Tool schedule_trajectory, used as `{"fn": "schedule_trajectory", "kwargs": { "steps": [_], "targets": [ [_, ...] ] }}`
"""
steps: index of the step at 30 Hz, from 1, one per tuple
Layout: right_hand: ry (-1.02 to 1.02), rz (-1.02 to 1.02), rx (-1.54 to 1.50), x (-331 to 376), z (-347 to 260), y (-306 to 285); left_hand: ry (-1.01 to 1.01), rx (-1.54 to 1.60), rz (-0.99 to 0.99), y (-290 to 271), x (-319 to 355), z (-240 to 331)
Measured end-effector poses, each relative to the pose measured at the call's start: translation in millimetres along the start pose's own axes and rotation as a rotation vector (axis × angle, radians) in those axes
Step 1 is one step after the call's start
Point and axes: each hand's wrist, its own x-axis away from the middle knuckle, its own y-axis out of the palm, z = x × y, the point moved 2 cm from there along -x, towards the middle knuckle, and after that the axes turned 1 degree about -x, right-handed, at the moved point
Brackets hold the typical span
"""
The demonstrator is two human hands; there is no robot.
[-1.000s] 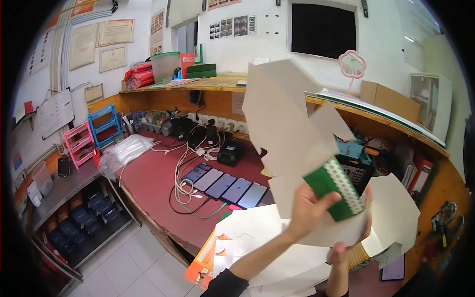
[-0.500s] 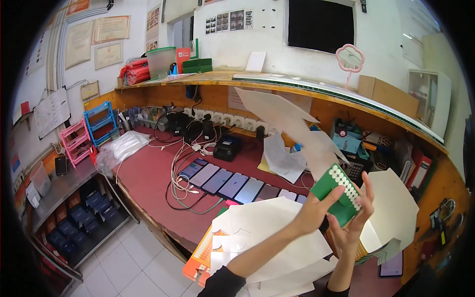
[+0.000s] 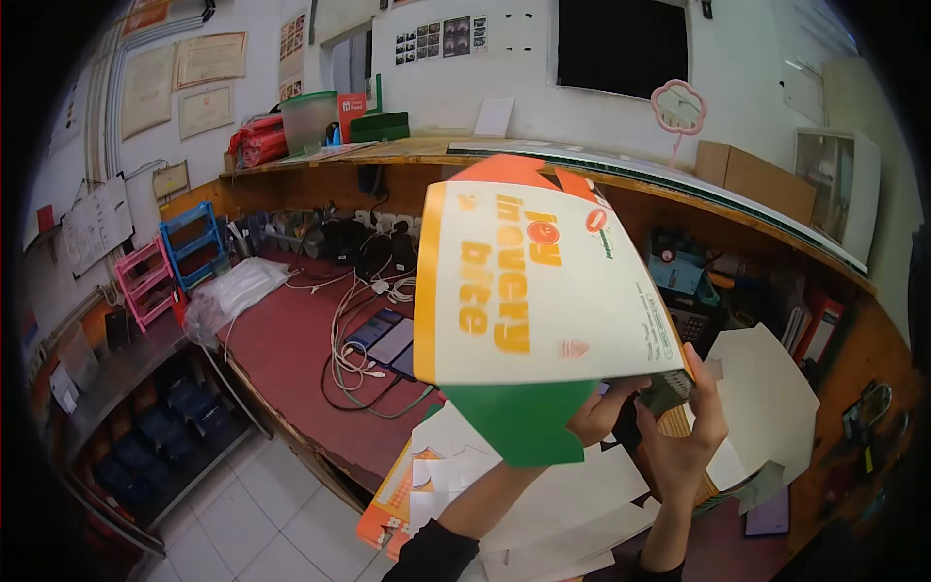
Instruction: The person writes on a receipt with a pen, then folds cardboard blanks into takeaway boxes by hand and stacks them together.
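Note:
A partly folded cardboard food carton, white with orange lettering, a yellow edge and orange and green flaps, is held up over the table. My left hand is closed on its near edge, partly hidden behind the green flap. At the carton's lower right corner, my right hand grips with its thumb and fingers around the edge. Below my forearms lies a pile of flat white carton blanks, with an orange printed piece showing at its left. More blanks stand folded to the right of my right hand.
Phones and tangled white cables lie on the red tabletop, partly covered by the carton. A plastic bag sits at the left. Above runs a wooden shelf; blue and pink racks stand far left.
The carton has swung over, so its printed outside now shows instead of its plain inner faces. It hides most of the phones. Both hands have stayed near the same place.

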Motion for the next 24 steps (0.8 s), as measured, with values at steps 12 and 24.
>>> {"fn": "schedule_trajectory", "kwargs": {
  "steps": [12, 24],
  "targets": [
    [0.117, -0.011, -0.122, 17, -3, 13, -0.245, 0.418, 0.098, 15, -11, 20],
    [0.156, -0.277, -0.433, 6, 2, 0, 0.025, 0.045, -0.029, 27, 10, 23]
  ]
}}
